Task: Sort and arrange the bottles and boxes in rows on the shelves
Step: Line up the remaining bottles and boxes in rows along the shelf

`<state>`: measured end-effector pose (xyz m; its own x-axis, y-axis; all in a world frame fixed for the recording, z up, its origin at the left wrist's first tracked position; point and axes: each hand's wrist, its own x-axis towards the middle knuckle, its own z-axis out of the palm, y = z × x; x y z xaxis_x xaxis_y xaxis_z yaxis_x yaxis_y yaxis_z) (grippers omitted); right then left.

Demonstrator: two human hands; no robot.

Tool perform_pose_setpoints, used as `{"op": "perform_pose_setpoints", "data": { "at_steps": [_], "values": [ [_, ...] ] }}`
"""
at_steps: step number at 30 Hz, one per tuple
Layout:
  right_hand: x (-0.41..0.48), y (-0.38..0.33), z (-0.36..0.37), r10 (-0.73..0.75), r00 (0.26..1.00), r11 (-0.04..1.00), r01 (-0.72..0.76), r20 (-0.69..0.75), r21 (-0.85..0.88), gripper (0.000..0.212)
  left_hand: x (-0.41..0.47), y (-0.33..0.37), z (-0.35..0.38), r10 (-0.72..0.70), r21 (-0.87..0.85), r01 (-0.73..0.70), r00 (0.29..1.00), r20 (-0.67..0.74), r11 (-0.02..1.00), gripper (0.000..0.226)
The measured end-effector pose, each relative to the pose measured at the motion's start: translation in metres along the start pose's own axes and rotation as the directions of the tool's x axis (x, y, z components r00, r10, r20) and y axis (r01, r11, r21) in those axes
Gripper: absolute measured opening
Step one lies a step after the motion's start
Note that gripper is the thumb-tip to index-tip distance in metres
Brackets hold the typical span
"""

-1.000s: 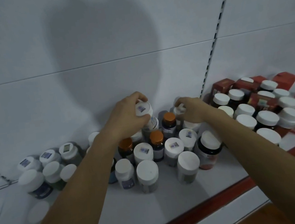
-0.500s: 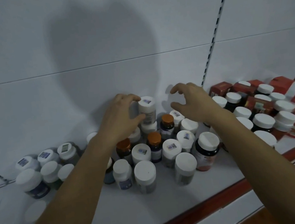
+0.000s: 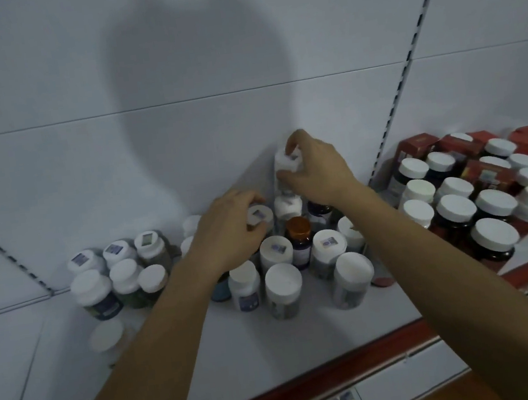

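A crowd of white-capped pill bottles (image 3: 283, 284) stood packed close at the middle of the white metal shelf (image 3: 274, 348). The person's right hand (image 3: 316, 173) was at the twelve o'clock end of that crowd, hard by the white back panel (image 3: 84, 155). Its grip was clamped on a small white bottle (image 3: 286, 163), fingertips and thumb curled round the cap. That bottle sat higher than its neighbours, and I could not tell whether it rested on the one beneath it or hung free. The left hand (image 3: 227, 234) lay at about ten o'clock of the crowd, its grip closed over a white-lidded bottle with a blue sticker (image 3: 259, 215), fingers curled round the lid's rim; the bottle's body was hidden by the hand and the bottles around it. Just at four o'clock from that lid, between the two forearms, a dark bottle with an orange cap (image 3: 297, 227) stood upright. Off at nine o'clock a smaller group of white-capped bottles (image 3: 122, 273) huddled against the back panel, several with stickers on top. At three o'clock, past the slotted metal upright (image 3: 389, 118), dark bottles with broad white caps (image 3: 493, 235) stood in rough rows, with red cardboard boxes (image 3: 416, 148) behind and among them. A red strip (image 3: 312, 390) ran along the shelf's front edge at six o'clock.
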<state>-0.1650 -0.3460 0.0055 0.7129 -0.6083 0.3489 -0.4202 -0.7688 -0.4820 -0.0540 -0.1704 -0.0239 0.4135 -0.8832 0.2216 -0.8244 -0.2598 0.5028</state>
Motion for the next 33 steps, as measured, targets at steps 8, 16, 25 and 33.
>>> {"op": "perform_pose_setpoints", "data": {
  "at_steps": [8, 16, 25, 33],
  "values": [
    [-0.002, 0.071, -0.065, 0.300, 0.942, 0.933, -0.323, -0.151, -0.157, 0.038, 0.003, 0.029, 0.024, -0.009, 0.049, 0.005, 0.997, 0.076, 0.999, 0.047],
    [-0.010, 0.099, -0.043, 0.457, 0.864, 0.874, -0.392, 0.210, -0.287, 0.028, -0.017, 0.018, 0.034, -0.024, 0.128, 0.015, 0.997, 0.067, 0.992, 0.048],
    [-0.015, 0.007, -0.024, 0.002, 0.984, 0.964, 0.045, 0.176, -0.262, 0.033, -0.073, -0.028, -0.024, -0.086, 0.096, 0.091, 0.995, -0.054, 0.991, 0.053],
    [-0.016, -0.132, 0.077, -0.367, 0.867, 0.917, 0.398, 0.337, -0.025, 0.032, -0.147, -0.101, -0.080, -0.337, -0.089, 0.326, 0.889, -0.310, 0.941, 0.034]
  ]
}}
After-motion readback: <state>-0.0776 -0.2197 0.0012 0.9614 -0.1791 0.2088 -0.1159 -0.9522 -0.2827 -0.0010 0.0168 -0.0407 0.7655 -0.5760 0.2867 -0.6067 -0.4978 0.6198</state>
